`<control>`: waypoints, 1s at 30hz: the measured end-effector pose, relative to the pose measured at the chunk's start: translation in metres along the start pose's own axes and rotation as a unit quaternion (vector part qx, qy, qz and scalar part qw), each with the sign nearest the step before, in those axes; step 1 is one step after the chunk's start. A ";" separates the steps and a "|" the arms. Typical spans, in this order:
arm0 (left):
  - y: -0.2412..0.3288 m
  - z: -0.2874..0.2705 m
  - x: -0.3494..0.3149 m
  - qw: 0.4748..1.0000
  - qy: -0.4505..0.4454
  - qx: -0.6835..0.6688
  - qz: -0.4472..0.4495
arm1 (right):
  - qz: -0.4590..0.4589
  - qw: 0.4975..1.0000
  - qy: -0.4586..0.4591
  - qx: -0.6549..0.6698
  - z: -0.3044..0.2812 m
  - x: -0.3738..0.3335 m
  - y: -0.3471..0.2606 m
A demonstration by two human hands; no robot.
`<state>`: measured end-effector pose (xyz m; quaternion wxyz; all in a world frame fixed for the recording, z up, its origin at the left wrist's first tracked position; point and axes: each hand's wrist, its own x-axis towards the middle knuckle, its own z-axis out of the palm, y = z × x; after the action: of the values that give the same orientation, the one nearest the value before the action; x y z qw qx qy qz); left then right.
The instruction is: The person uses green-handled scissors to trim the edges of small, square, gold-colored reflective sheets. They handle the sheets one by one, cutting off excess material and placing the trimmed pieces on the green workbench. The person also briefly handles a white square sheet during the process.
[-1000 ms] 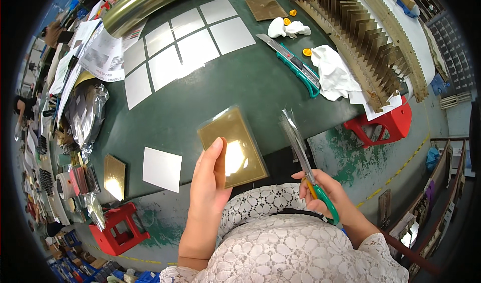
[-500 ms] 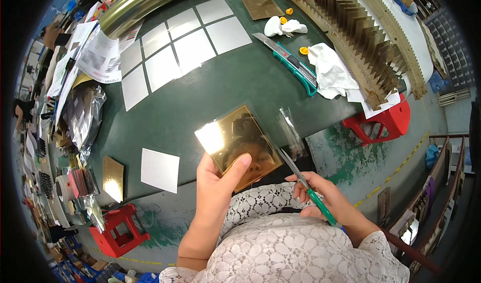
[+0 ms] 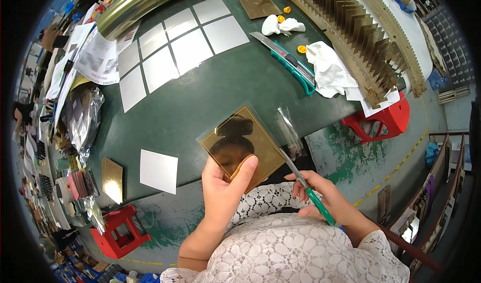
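Observation:
My left hand (image 3: 225, 182) pinches a square gold mirror plate (image 3: 250, 147), its thumb lying across the lower face. A clear film edge sticks out past the plate's upper rim. In my right hand (image 3: 323, 193) are green-handled scissors (image 3: 313, 199), seen nearly edge-on, with the blade tips at the plate's right edge. Whether the blades touch the film cannot be made out. Just beyond the tips, clear film strips (image 3: 290, 130) lie at the table's edge.
On the green table (image 3: 215, 85) lie several silvery square sheets (image 3: 192, 51), a white square (image 3: 159, 171), a gold plate (image 3: 112, 179), a teal utility knife (image 3: 290, 65) and white cloth (image 3: 328, 70). A slotted rack (image 3: 350, 32) holds thin plates. Red stools (image 3: 120, 231) stand below.
My left hand has shifted slightly to the right and tilted the plate, so the bright glare on it is gone. The scissors have hardly moved.

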<state>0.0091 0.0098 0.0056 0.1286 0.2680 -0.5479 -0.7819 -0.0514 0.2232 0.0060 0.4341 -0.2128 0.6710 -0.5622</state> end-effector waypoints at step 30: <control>-0.005 0.003 -0.003 1.000 0.001 -0.010 -0.005 | 0.011 0.999 0.028 -0.045 0.000 -0.001 0.000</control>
<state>0.0097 0.0154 0.0030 0.1276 0.2704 -0.5388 -0.7876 -0.0512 0.2243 0.0063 0.4114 -0.2083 0.7098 -0.5325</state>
